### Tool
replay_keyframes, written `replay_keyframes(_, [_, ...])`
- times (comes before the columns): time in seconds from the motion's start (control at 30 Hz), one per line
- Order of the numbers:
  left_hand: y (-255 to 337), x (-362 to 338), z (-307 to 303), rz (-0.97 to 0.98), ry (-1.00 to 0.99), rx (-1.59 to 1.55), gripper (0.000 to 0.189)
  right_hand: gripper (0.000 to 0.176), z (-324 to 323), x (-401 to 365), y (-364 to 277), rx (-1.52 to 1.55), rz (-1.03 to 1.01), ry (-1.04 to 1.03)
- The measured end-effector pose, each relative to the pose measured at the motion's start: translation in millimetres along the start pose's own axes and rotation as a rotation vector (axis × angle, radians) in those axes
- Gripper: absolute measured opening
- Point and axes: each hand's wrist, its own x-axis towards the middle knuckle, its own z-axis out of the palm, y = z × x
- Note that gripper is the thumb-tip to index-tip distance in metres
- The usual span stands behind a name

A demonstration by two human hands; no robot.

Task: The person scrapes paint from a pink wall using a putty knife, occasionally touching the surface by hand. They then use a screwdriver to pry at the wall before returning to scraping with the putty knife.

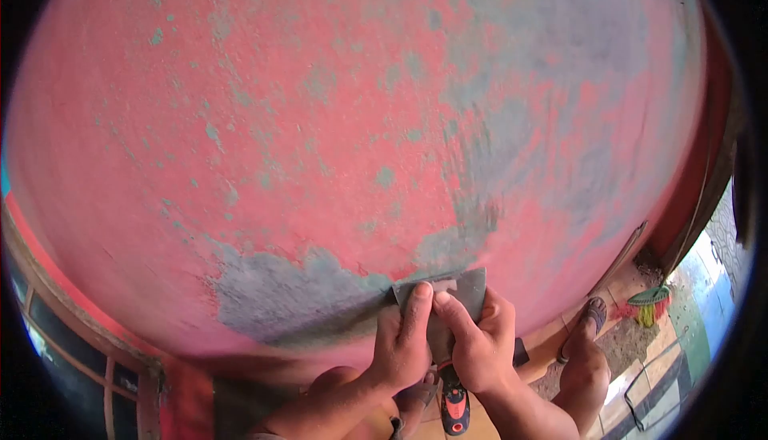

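Head view, desk asks: where is the tool?

Photographer: The flat grey metal scraper [466, 286], its handle red and black, meets the curved red-painted wall [320, 120] at the right edge of the bare grey patch [272, 300]. The left hand [400, 346] and right hand [482, 348] are both closed tight on it, fingers pressed flat on the blade.

Desk: How far along?

Photographer: Early, I judge. That patch is stripped and a worn grey area shows up and right of it, but most of the wall is red. A green broom [650, 302] lies far right of the patch.
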Motion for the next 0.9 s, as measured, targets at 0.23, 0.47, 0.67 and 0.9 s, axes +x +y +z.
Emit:
replay_keyframes(0.23, [-7,2,0,0.093,0.012,-0.008,0.044,0.019,-1,1,-7,0.01,0.031,-0.028])
replay_keyframes(0.47, [-3,1,1,0.03,0.02,-0.032,0.042,0.018,0,-1,-4,0.004,0.004,-0.023])
replay_keyframes(0.67, [-7,1,1,0.105,-0.025,-0.046,0.041,0.017,-1,-3,-3,0.012,-0.015,0.006])
replay_keyframes(0.9, [5,7,3,0.12,0.019,-0.079,0.042,0.016,9,6,-8,0.087,-0.071,-0.004])
